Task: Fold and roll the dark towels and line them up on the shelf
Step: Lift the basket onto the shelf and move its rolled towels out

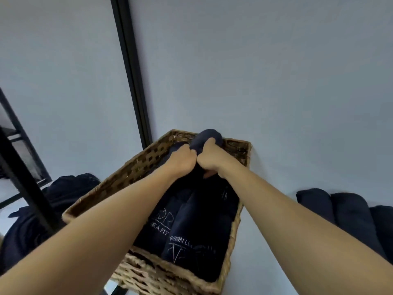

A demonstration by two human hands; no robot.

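A plain pale grey-blue wall [255, 71] fills most of the view, evenly and softly lit, with no hard shadows on it. A black vertical strip [129, 71] runs down the wall from the top edge, leaning in the wide-angle picture. At the far left stands a black metal frame [25, 173] with slanting bars, and pale surface shows between them.

Both hands, left [182, 159] and right [209, 159], gripped a rolled towel [209, 136] over the basket [136, 167]. Three rolls [348, 207] lay beside it.
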